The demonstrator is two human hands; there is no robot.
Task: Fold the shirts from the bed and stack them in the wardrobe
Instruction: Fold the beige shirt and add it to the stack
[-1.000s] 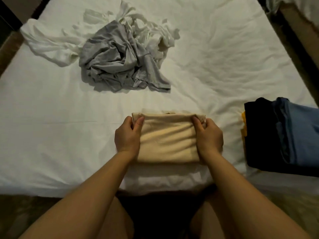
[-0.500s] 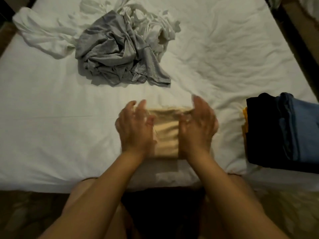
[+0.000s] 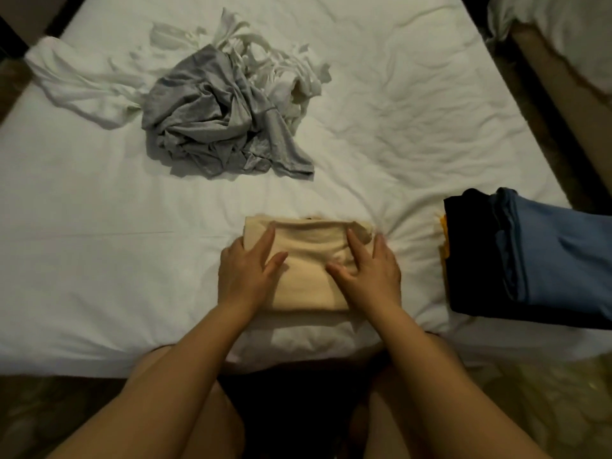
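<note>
Heap [image 3: 212, 117] behind folded shirt [image 3: 308, 260], stack [image 3: 530, 256] right

White-sheeted bed [image 3: 99, 260] on dim brown floor [image 3: 563, 409]

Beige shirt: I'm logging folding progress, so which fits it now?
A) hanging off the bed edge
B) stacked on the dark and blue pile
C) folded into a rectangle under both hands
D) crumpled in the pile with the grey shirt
C: the beige shirt lies as a neat folded rectangle on the bed, with the left hand and right hand pressing flat on it.
</note>
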